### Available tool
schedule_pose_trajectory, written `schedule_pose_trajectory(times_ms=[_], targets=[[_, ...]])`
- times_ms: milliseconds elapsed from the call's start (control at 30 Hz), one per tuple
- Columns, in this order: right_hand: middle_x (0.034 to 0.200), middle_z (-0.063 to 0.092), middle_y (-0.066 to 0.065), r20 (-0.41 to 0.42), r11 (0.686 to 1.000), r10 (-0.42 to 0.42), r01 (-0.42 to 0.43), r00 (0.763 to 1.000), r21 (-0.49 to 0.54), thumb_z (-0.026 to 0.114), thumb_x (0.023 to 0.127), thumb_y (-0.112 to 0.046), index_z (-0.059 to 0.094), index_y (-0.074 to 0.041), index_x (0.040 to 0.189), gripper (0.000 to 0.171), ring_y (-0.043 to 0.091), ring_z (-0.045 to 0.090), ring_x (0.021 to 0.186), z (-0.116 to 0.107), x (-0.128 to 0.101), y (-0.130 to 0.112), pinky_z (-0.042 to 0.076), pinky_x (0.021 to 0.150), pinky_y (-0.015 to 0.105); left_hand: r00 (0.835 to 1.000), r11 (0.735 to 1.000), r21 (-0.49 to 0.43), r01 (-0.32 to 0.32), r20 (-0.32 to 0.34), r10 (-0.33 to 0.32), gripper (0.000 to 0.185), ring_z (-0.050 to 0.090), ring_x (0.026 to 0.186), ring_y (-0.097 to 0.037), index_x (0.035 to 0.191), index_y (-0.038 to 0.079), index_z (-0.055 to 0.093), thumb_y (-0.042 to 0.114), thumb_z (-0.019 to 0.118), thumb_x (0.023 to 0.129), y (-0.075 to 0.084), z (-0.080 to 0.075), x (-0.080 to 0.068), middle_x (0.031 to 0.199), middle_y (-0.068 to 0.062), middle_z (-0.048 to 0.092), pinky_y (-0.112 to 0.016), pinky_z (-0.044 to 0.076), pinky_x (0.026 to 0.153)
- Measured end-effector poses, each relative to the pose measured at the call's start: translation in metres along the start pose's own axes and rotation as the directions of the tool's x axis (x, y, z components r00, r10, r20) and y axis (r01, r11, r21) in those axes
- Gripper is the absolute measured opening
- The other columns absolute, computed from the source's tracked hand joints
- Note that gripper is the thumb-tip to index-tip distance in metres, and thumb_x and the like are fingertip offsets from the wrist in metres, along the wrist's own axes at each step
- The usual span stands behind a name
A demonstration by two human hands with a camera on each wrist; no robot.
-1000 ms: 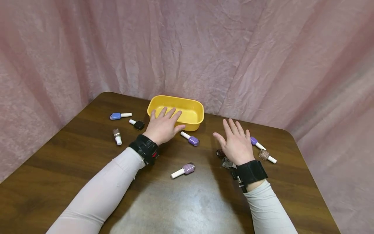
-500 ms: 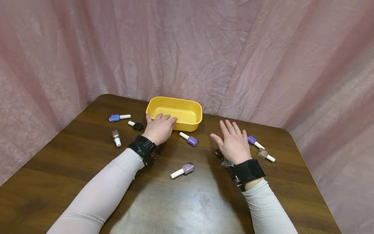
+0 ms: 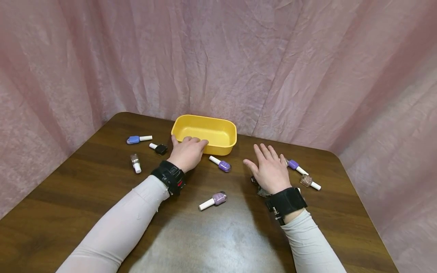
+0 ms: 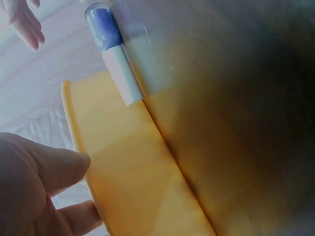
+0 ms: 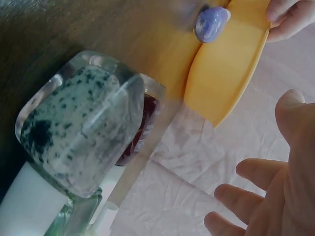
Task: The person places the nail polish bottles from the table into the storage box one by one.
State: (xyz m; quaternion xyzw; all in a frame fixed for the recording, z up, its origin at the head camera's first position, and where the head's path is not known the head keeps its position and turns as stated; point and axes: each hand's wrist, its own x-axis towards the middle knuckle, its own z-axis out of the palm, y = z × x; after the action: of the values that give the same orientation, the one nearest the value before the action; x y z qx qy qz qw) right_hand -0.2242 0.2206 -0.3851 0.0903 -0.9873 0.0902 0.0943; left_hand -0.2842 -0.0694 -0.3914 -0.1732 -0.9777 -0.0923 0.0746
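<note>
My left hand [image 3: 187, 154] pinches the near rim of a yellow plastic tub [image 3: 225, 150], its fingers bent over the edge. In the left wrist view, the thumb [image 4: 69, 167] lies against the tub's rim. A purple nail polish bottle [image 3: 224, 165] with a white cap lies just in front of the tub. Palm down, my right hand [image 3: 271, 172] hovers with spread fingers over several nail polish bottles and holds nothing. Beneath it, the right wrist view shows a black-speckled clear bottle [image 5: 78, 128] and a dark red one [image 5: 143, 120], partly hidden behind it.
Left of the tub lie blue [image 3: 133, 140], black [image 3: 161, 149] and glittery [image 3: 134, 159] polish bottles. A lilac bottle [image 3: 219, 198] lies front centre. On the right are a violet bottle [image 3: 293, 164] and a glittery one [image 3: 306, 180]. A pink curtain [image 3: 225, 57] hangs behind the brown table [image 3: 85, 178].
My left hand has drawn back from over the tub, and its spread fingers have bent onto the near rim. My right hand has shifted slightly left, still spread. The bottles lie as before.
</note>
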Motion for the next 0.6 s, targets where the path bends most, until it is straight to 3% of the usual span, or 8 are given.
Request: schedule_pose_trajectory(times_ms=[367,600], targets=[[0.170,0.045,0.021,-0.044,0.999,-0.044,0.045,0.998,0.020,0.056,0.112,-0.056,0.045,-0.005,0.167,0.076,0.043,0.035,0.161,0.004,0.001,-0.002,0.023,0.128,0.069,0.999,0.999,0.000,-0.036,-0.003,0.036,0.038,0.057,0.142,-0.038,0.153,0.023,0.065,0.027,0.058,0.116,0.013,0.003,0.002,0.145,-0.008,0.071,-0.090,0.013,0.116],[0.160,0.057,0.023,-0.137,0.989,-0.121,0.131,0.983,0.068,0.067,0.110,-0.048,0.054,-0.001,0.160,0.070,0.044,0.046,0.154,0.009,0.009,-0.008,0.033,0.126,0.062,0.999,0.999,-0.005,-0.048,-0.007,0.048,0.037,0.058,0.141,-0.037,0.151,0.024,0.066,0.028,0.060,0.115,0.020,0.004,0.003,0.144,-0.007,0.071,-0.090,0.012,0.116]])
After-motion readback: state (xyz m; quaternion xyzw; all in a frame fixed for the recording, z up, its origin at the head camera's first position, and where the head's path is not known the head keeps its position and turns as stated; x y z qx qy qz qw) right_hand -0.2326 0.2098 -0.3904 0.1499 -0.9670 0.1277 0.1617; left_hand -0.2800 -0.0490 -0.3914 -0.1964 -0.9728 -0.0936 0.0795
